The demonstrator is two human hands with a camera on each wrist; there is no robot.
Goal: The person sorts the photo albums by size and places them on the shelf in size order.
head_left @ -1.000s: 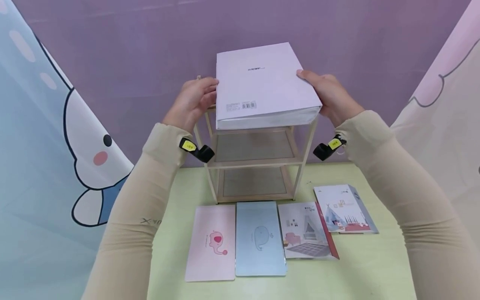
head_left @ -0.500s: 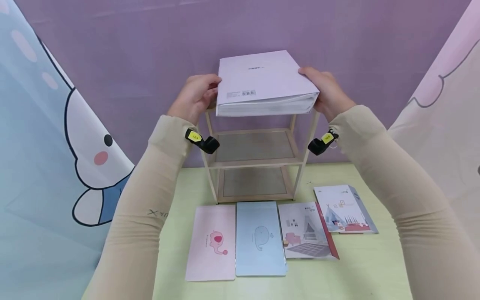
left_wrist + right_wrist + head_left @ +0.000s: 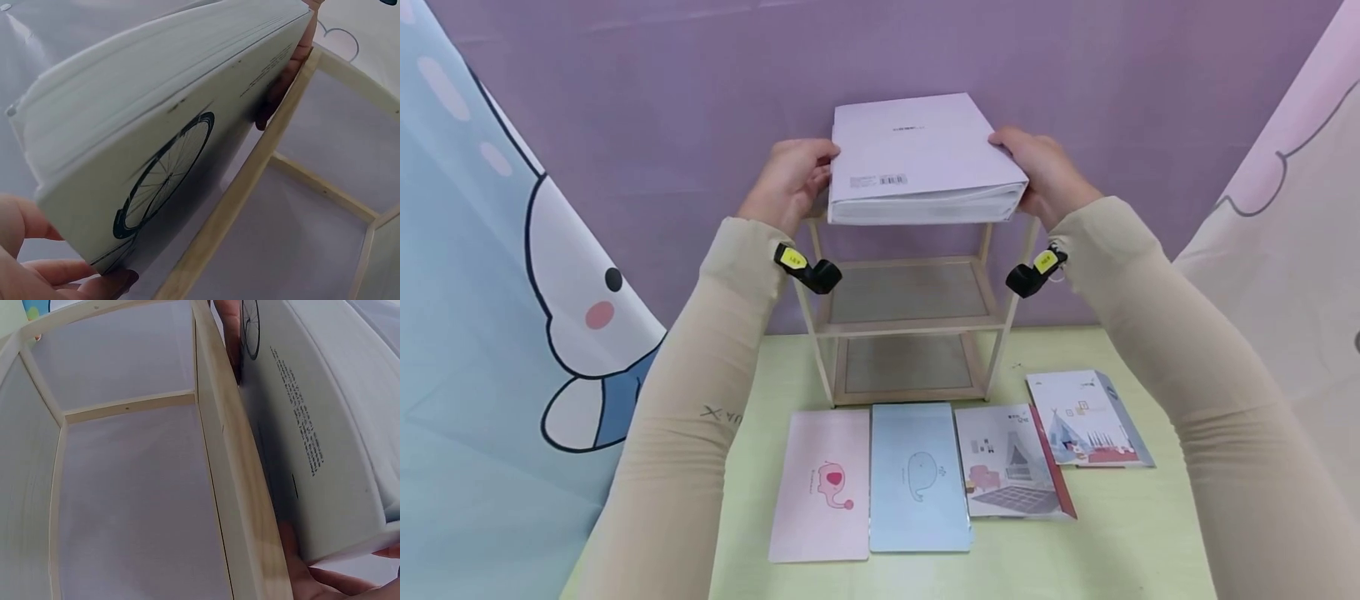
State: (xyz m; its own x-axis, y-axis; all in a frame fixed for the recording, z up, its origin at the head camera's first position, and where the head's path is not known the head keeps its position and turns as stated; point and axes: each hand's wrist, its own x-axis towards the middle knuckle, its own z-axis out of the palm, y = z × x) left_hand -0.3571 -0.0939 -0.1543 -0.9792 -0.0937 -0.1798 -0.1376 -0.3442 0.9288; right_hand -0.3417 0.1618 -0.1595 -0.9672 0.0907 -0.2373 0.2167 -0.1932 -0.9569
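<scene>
Holding a thick white book [image 3: 925,150] up high with both hands, over the top of a wooden rack [image 3: 910,327]. Gripping its left side with the left hand [image 3: 786,183], with some fingertips tucked under the bottom cover. Gripping its right side with the right hand [image 3: 1051,171], with the thumb on top and bent fingers below. Showing tiny dark print in the middle of the top cover and a barcode near its front left corner. Showing a bike wheel on the underside in the wrist views. Too hard to tell if touching the rack's top edge or just above it. Showing two lower shelves on the rack, toward the back edge of a pale green table [image 3: 1112,533]. Also seeing a pink booklet [image 3: 820,486] with an elephant, flat on the table by the rack's front left corner. Right beside it, seeing a blue booklet [image 3: 920,479] with a whale, in front of the rack's front edge. Then, near the rack's front right corner, seeing a grey booklet [image 3: 1015,462] with a red edge. Toward the table's right edge, seeing a white booklet [image 3: 1086,421] with a tent. Behind everything, seeing a purple cloth [image 3: 1075,83].
</scene>
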